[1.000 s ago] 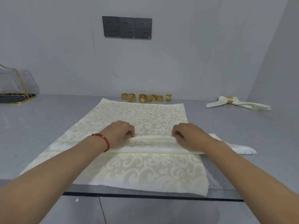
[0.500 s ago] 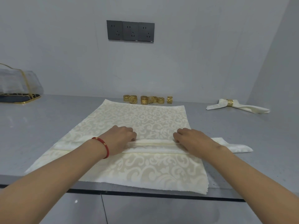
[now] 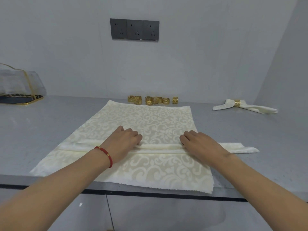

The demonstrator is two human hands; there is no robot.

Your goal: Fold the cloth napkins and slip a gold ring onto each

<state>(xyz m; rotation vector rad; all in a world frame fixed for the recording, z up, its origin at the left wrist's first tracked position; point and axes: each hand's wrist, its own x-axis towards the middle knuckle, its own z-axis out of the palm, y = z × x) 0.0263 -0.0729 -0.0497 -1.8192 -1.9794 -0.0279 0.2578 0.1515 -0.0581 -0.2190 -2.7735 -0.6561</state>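
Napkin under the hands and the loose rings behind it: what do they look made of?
Napkin: woven cloth, likely damask, cream with a slightly glossy scroll pattern; it creases softly. Loose rings: gold-coloured, shiny, with cut-out fretwork, probably metal, though plated plastic can't be excluded.

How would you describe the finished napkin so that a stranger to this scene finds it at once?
Start at the grey countertop and follow it to the far right, near the side wall. There lies the finished napkin, apart from the spread cloths. Unlike the loose gold rings by the back wall, its ring is already round it.
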